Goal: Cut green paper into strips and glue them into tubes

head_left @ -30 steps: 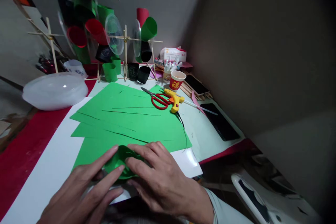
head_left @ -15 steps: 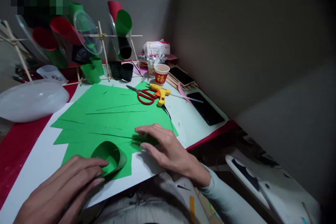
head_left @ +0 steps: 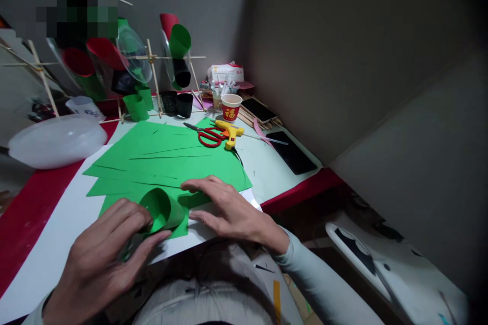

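Note:
A green paper cup (head_left: 173,213) lies tilted at the front of the green paper sheets (head_left: 168,137), its mouth turned toward my left hand (head_left: 109,249). The left fingers reach into the mouth at the rim, with the thumb low along the outside, so the hand is closed on the cup's wall. My right hand (head_left: 229,208) hovers just right of the cup's base, thumb and fingers apart and nothing between them. Behind it lie red-handled scissors (head_left: 211,137) and a yellow glue gun (head_left: 230,132) with a glue stick in it.
Stick frames (head_left: 151,68) carrying coloured cups stand at the back left, beside a clear plastic bulging object (head_left: 57,142). A red-and-white paper cup (head_left: 231,107) and black phone (head_left: 292,152) are on the right. A grey wall (head_left: 343,76) borders that side.
My left hand has moved its fingers into the cup's mouth and its thumb beneath. The right hand has come closer to the cup's base. The view has shifted slightly.

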The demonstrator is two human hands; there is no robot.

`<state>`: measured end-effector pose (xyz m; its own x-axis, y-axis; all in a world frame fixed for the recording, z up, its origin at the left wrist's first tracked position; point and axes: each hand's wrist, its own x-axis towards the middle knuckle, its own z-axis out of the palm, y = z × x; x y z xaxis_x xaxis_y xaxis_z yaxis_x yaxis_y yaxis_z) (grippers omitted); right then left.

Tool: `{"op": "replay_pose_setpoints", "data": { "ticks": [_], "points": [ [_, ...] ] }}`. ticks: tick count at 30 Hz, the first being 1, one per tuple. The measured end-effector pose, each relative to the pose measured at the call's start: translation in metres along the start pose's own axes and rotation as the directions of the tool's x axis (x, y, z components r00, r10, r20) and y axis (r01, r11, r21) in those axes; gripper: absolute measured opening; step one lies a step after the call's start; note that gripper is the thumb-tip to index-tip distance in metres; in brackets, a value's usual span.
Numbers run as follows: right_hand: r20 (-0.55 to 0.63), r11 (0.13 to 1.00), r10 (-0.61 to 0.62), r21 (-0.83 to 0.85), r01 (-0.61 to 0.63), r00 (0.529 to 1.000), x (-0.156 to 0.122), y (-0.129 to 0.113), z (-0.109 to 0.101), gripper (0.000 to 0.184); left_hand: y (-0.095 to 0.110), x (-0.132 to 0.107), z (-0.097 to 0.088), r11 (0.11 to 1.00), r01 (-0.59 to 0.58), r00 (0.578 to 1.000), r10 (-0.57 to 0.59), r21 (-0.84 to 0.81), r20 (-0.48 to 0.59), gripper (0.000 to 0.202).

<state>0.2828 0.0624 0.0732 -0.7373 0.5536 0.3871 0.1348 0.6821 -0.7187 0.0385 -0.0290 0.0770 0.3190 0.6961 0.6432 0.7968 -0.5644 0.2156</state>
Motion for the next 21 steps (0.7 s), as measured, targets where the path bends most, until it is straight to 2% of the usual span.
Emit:
{"op": "replay_pose_setpoints", "data": {
  "ticks": [3,5,8,11,14,17,19,21],
  "points": [
    [0.081,0.999,-0.036,0.024,0.034,0.996,0.007,-0.006,-0.002,0.066,0.002,0.011,-0.002,0.998,-0.062,0.998,0.062,-0.005,0.032,0.010],
    [0.132,0.994,-0.109,0.045,0.104,0.985,0.013,-0.010,-0.004,0.069,0.003,0.017,-0.004,0.996,-0.089,0.995,0.089,0.006,0.044,0.010],
    [0.203,0.982,-0.189,0.028,0.187,0.961,0.022,-0.015,-0.007,0.058,0.004,0.023,-0.007,0.991,-0.130,0.990,0.129,0.015,0.063,0.011],
    [0.248,0.982,-0.175,-0.029,0.188,0.953,0.025,-0.014,-0.006,0.047,0.005,0.023,-0.008,0.991,-0.137,0.987,0.137,0.003,0.083,0.011],
    [0.244,0.987,-0.149,-0.019,0.159,0.958,0.023,-0.009,-0.002,0.044,0.003,0.017,-0.007,0.994,-0.113,0.989,0.113,-0.011,0.091,0.004],
    [0.219,0.990,-0.132,-0.020,0.140,0.967,0.019,-0.004,0.002,0.045,0.001,0.007,-0.007,0.997,-0.066,0.993,0.069,-0.037,0.095,0.020],
    [0.204,0.988,-0.133,-0.047,0.146,0.970,0.019,-0.002,0.005,0.046,0.002,-0.002,-0.009,0.997,0.023,0.997,-0.018,-0.070,0.079,0.035],
    [0.193,0.987,-0.125,-0.076,0.142,0.973,0.019,-0.002,0.006,0.046,0.003,-0.011,-0.012,0.981,0.162,0.987,-0.162,-0.110,0.006,0.043]
  ]
}}
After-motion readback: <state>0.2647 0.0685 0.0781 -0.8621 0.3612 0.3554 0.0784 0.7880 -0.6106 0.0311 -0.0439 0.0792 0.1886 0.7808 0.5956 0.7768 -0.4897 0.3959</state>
